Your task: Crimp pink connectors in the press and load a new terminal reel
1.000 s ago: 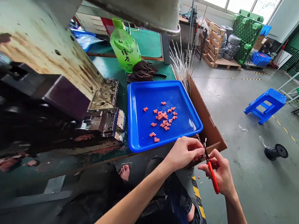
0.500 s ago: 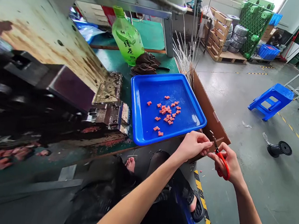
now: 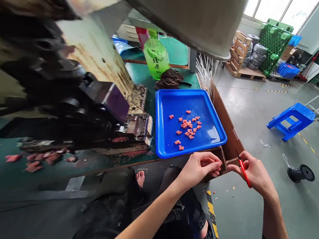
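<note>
My right hand [image 3: 253, 171] is closed round small red-handled scissors [image 3: 244, 172], blades pointing up and to the left. My left hand [image 3: 201, 166] is pinched on something thin that I cannot make out; a fine strip [image 3: 232, 160] runs between the two hands. Both hands hover just in front of the open cardboard box [image 3: 228, 135] and below the blue tray [image 3: 163, 142]. Several small red plastic pieces [image 3: 188, 127] lie scattered in the tray.
A rusty press machine [image 3: 75, 85] fills the left, with more red pieces [image 3: 37, 158] on the green bench. A green bottle [image 3: 156, 56] and brown cloth [image 3: 169, 79] sit behind the tray. White wires [image 3: 206, 71] stand in the box. Blue stool [image 3: 291, 115] and black spool [image 3: 301, 173] on the floor.
The view has swung left and closer under the machine. My hands have drawn slightly apart, the right with the scissors moving right, the thin strip now stretched between them.
</note>
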Demonstrator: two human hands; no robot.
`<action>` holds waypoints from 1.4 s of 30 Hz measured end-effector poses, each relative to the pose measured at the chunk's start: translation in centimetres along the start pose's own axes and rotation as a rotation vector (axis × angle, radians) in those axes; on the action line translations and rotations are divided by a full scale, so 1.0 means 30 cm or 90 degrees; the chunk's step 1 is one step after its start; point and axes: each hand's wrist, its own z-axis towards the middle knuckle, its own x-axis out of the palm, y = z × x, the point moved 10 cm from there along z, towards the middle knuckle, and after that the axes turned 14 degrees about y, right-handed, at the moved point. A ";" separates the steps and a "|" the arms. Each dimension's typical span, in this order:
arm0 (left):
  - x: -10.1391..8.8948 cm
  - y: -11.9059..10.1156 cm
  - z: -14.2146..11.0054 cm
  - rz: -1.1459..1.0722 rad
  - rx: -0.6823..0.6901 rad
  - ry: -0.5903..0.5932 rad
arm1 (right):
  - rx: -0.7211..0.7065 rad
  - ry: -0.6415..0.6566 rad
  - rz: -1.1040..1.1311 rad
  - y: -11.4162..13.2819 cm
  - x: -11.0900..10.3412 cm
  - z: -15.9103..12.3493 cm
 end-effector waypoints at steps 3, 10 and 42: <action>-0.027 -0.009 -0.113 0.014 0.027 -0.036 | -0.042 -0.027 0.116 0.020 0.085 -0.078; -0.247 0.075 -0.594 0.042 0.000 -0.256 | -0.082 0.092 0.266 0.073 0.635 -0.170; -0.616 -0.039 -1.060 -0.032 0.136 -0.477 | -0.479 0.212 0.269 0.848 0.998 -0.048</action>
